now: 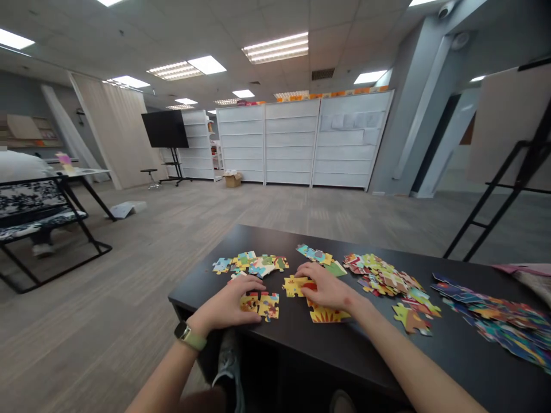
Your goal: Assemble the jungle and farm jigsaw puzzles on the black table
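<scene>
My left hand (235,301) rests at the near left of the dark table, wearing a watch with a pale green band. Its thumb and fingers are spread along the edges of some joined yellow puzzle pieces (269,307), which it partly covers. My right hand (323,283) has its thumb and fingers closed around a red and yellow puzzle piece (308,285), partly hidden by the fingers. A yellow puzzle piece (293,286) lies just left of those fingertips. Under the right hand is a yellow section with orange leaf shapes (327,314).
Loose puzzle pieces (262,264) lie behind my left hand, and a joined blue-green strip (316,254) behind my right. A pile of mixed pieces (383,274) sits to the right, beside dark blue strips (495,315). The table's front edge (301,347) runs close below my hands.
</scene>
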A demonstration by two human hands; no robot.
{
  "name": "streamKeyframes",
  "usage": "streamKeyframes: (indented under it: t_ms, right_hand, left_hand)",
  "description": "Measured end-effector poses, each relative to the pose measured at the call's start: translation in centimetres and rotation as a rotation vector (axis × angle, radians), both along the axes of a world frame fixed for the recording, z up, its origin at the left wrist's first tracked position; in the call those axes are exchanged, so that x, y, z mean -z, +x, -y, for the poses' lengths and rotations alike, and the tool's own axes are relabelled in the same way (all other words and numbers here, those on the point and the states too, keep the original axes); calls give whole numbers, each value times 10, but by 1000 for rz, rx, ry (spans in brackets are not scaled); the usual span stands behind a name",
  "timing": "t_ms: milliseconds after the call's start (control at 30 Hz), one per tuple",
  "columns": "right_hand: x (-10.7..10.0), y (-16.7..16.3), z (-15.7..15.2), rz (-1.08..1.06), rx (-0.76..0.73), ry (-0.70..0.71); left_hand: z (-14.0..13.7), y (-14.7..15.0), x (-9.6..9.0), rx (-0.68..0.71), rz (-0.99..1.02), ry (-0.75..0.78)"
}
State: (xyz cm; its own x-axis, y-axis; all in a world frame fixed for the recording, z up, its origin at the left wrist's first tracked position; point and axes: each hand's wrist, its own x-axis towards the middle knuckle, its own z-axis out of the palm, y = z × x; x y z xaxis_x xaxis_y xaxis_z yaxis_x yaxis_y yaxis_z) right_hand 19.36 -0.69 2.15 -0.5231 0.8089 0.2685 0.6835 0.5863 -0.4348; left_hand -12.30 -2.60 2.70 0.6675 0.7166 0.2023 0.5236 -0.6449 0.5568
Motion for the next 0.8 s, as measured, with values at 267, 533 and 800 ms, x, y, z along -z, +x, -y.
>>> streamKeyframes:
  t_ms: [267,533,800]
  right_hand:
    - [9,-19,5,0,-44,-71]
    - [4,-22,9,-74,-65,-9]
    - [6,-22,10,12,-51,-37]
  left_hand:
    - [-3,31,9,-71,31,111]
    - [-7,40,18,-101,43,181]
    - [-13,51,17,-76,49,167]
